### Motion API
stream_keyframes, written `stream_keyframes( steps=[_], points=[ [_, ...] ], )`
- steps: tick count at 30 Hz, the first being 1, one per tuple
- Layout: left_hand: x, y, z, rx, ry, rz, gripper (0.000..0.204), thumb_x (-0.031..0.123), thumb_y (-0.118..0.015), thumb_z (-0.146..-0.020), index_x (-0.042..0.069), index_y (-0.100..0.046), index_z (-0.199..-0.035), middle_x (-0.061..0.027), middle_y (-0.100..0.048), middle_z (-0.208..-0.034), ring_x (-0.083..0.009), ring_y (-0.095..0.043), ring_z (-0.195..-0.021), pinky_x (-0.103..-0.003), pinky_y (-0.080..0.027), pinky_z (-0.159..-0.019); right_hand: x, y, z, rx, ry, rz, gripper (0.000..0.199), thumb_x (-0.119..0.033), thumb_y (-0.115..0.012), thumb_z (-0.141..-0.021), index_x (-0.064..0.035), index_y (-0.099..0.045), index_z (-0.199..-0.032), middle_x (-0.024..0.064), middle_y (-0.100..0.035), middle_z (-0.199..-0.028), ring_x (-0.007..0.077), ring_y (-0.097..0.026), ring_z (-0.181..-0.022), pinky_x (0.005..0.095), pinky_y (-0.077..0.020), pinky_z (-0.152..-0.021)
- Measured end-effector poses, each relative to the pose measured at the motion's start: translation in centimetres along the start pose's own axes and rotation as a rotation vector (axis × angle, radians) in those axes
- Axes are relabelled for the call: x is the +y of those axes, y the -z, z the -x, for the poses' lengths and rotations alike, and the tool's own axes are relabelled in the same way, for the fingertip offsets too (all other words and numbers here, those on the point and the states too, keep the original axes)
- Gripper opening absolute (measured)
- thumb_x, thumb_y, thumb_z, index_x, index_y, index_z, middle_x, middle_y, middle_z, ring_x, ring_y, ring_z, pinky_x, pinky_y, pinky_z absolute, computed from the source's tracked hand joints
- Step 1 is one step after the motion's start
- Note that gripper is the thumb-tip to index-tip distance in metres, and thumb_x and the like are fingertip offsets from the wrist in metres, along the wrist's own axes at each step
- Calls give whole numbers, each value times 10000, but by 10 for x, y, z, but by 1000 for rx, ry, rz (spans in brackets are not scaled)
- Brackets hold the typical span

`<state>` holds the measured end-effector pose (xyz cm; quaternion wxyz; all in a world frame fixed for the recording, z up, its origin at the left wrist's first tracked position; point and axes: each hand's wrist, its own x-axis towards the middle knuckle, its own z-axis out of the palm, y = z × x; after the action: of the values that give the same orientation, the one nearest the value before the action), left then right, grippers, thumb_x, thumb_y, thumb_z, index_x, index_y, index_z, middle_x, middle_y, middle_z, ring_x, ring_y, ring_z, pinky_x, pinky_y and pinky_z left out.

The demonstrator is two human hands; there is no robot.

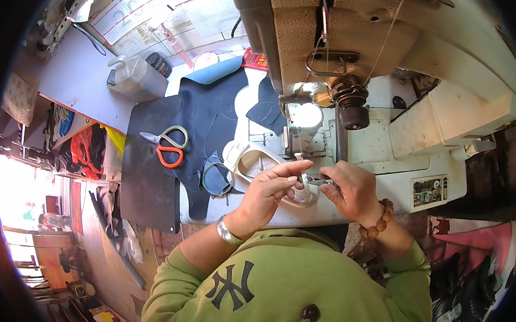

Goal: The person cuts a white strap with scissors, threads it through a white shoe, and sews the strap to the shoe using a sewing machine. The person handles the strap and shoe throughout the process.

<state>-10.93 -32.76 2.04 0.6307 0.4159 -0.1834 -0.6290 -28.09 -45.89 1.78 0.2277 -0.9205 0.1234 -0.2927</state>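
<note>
My left hand [271,191] is closed, fingers pinched round a small pale metallic piece [304,174] whose kind I cannot make out. From the right, my right hand [350,189] grips a slim metal tool [320,181], its tip against or very near that piece; the tool's kind is unclear. Both hands are in front of the sewing machine's needle area [299,145]. Behind and below my left hand lies a white shoe-shaped plastic tray [235,154] with a thin metal item inside. My fingers hide part of it.
Scissors [168,147] with orange and pale handles lie on dark sheet material [208,117]. A black board [147,161] overhangs the table at left. A white jug [138,79] stands behind. The large sewing machine head [351,43] hangs over the work area.
</note>
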Motion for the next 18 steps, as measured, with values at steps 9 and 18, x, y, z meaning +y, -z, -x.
stream_keyframes(
  steps=[9,18],
  points=[
    [3,3,-1,-34,-40,-96,409,290,-435,-993,23,-559,-1277,-9,-576,-965,-101,-527,-883,-237,-405,-735,6,2,-12,14,87,147,272,-316,-692,-770,-92,-569,-864,43,-507,-715,233,-536,-614,351,-407,-507],
    [4,1,-2,-1,29,-72,511,397,-317,-1018,29,-566,-1271,-9,-564,-950,-104,-514,-870,-249,-392,-761,4,1,-18,0,178,179,262,-323,-695,-768,-108,-550,-800,34,-455,-663,220,-513,-573,351,-388,-481]
  ],
)
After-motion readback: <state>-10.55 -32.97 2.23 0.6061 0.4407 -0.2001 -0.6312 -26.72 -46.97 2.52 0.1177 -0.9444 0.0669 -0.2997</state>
